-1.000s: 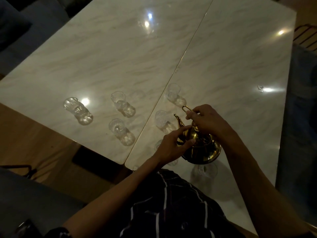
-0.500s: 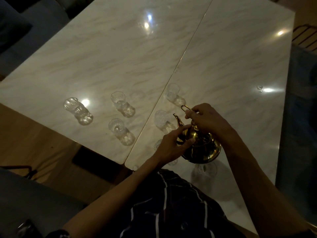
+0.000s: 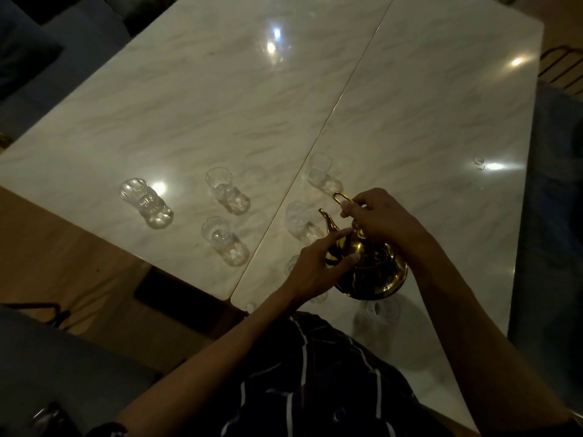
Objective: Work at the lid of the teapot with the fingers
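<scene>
Where two marble tables (image 3: pixel 220 121) meet, glasses (image 3: pixel 225 190) stand dimly lit.

The teapot (image 3: pixel 372 272) is shiny gold brass. The glasses (image 3: pixel 225 190) are clear and colourless. The table (image 3: pixel 220 99) is pale cream marble with faint grey-brown veining. The shirt (image 3: pixel 315 380) is black with thin white stripes. The floor (image 3: pixel 47 247) is tan wood.

Dark shirt (image 3: pixel 315 389), thin white stripes
</scene>
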A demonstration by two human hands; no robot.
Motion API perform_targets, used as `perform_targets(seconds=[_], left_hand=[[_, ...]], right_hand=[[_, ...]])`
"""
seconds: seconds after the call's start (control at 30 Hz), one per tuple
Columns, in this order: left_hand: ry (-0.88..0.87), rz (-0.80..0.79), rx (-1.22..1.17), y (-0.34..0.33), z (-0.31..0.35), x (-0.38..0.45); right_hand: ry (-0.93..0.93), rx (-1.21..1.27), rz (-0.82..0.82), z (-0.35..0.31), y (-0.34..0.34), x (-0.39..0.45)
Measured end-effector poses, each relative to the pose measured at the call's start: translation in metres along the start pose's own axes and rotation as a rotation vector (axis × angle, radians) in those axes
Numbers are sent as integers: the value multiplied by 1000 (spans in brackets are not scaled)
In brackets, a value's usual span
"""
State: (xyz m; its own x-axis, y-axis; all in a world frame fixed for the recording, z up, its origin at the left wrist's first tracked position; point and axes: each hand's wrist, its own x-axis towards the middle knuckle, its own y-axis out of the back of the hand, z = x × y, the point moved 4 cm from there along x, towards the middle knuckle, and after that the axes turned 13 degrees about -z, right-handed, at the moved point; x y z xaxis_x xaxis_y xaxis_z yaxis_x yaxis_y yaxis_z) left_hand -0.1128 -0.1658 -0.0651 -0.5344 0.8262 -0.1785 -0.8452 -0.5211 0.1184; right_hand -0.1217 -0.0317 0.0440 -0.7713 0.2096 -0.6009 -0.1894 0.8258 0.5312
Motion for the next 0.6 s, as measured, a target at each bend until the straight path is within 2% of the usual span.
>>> perform_targets(seconds=[0.6], left_hand=[[-7, 3, 4, -1, 4, -1]], right_hand=[[6, -14, 8, -4, 3, -6]])
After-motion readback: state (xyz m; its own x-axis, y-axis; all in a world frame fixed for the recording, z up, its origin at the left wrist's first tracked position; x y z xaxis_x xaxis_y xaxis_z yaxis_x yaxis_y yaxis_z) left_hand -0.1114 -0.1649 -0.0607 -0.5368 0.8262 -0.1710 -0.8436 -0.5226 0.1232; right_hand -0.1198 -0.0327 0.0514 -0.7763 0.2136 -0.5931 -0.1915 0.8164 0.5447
